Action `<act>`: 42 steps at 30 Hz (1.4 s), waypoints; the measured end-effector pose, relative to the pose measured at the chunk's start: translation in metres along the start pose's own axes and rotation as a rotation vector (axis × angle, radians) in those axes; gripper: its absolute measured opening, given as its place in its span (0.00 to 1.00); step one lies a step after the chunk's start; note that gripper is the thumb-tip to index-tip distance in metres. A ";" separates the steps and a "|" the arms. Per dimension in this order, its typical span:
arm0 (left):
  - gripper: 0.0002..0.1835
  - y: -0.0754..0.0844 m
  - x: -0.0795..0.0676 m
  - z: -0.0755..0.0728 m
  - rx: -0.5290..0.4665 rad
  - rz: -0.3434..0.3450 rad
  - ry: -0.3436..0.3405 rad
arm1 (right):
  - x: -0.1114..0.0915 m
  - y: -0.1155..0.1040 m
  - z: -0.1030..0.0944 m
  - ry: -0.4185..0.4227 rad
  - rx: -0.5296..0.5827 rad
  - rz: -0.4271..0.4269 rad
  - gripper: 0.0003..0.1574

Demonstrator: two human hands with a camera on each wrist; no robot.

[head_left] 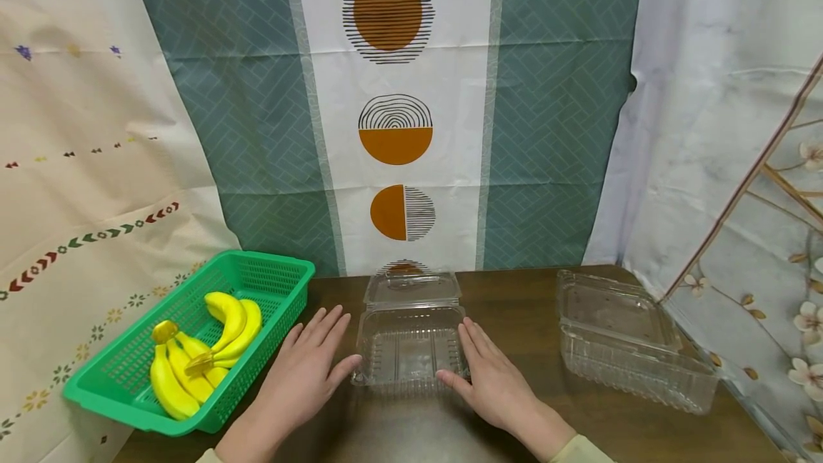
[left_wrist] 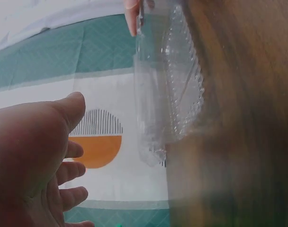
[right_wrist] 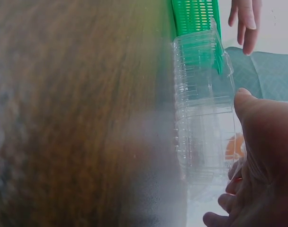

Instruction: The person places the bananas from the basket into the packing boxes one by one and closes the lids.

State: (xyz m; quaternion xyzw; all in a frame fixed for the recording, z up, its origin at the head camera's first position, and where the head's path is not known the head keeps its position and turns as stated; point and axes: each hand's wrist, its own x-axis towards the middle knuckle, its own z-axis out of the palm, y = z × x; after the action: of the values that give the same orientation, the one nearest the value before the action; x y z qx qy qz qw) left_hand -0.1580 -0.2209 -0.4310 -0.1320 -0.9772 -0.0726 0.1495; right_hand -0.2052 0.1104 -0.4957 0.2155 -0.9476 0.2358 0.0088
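A clear plastic clamshell container [head_left: 411, 352] stands on the table with its lid [head_left: 413, 290] raised at the back. My left hand [head_left: 305, 370] is beside its left wall, fingers straight and thumb spread towards the front corner. In the left wrist view that hand [left_wrist: 35, 156] holds nothing, and a gap shows between it and the container. At the opposite wall, my right hand [head_left: 491, 381] lies with straight fingers along the side. The right wrist view shows this hand [right_wrist: 269, 146] close against the wall; I cannot tell how firmly it touches.
To the left, a green plastic basket [head_left: 263, 334] holds yellow bananas [head_left: 173, 381] in bunches. A second clear container [head_left: 636, 363] stands at the right with its lid tilted up. Patterned cloths [head_left: 411, 163] hang behind the brown wooden table [head_left: 386, 434] and at both sides.
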 end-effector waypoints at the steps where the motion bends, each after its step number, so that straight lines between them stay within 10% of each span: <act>1: 0.41 -0.001 0.000 -0.002 0.002 0.004 0.010 | 0.000 0.000 0.000 0.002 -0.004 -0.003 0.64; 42: 0.39 -0.071 -0.003 -0.054 0.121 -0.041 0.066 | -0.001 0.003 0.001 0.010 0.029 -0.008 0.63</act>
State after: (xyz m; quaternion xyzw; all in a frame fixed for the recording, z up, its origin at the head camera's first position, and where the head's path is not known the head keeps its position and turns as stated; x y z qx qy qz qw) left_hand -0.1605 -0.2997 -0.3878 -0.1000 -0.9769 -0.0207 0.1879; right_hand -0.2049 0.1125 -0.4982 0.2182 -0.9431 0.2505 0.0112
